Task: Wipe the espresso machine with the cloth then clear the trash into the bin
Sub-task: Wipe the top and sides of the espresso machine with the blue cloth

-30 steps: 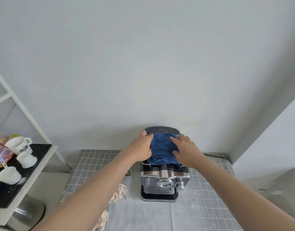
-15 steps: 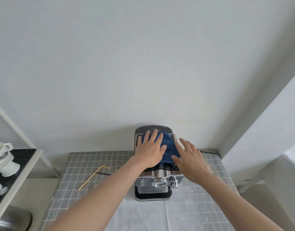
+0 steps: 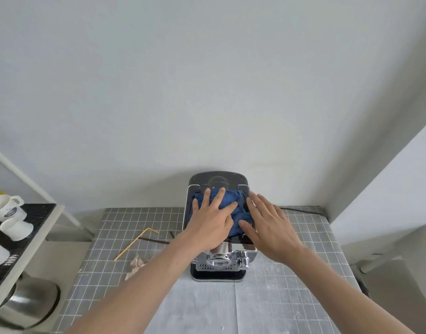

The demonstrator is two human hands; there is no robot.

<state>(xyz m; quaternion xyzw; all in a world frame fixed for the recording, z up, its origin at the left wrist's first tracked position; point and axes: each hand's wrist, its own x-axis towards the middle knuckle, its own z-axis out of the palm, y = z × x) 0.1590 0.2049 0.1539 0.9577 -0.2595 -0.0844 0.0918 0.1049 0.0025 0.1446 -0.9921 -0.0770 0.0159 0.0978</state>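
A silver and black espresso machine [image 3: 218,263] stands at the back of the grey checked table [image 3: 303,237], against the wall. A blue cloth [image 3: 231,201] lies spread on its top. My left hand [image 3: 209,220] presses flat on the cloth with straight, spread fingers. My right hand [image 3: 269,225] lies flat at the cloth's right edge, fingers straight, thumb touching the cloth. Trash lies on the table left of the machine: a yellow bent straw [image 3: 134,242], a dark stirrer stick [image 3: 156,241] and a crumpled pale paper [image 3: 136,263]. The metal bin [image 3: 31,302] shows at lower left under a shelf.
A white shelf [image 3: 26,256] on the left carries a black mat with white cups [image 3: 7,208]. A black cable [image 3: 301,210] runs behind the machine to the right. A white ledge and wall close off the right side. A pale sheet covers the table's front.
Both hands went from gripping the bunched cloth to lying flat on it. The cloth now spreads wider over the machine's top. The camera view shifted, showing the straw and paper on the table.
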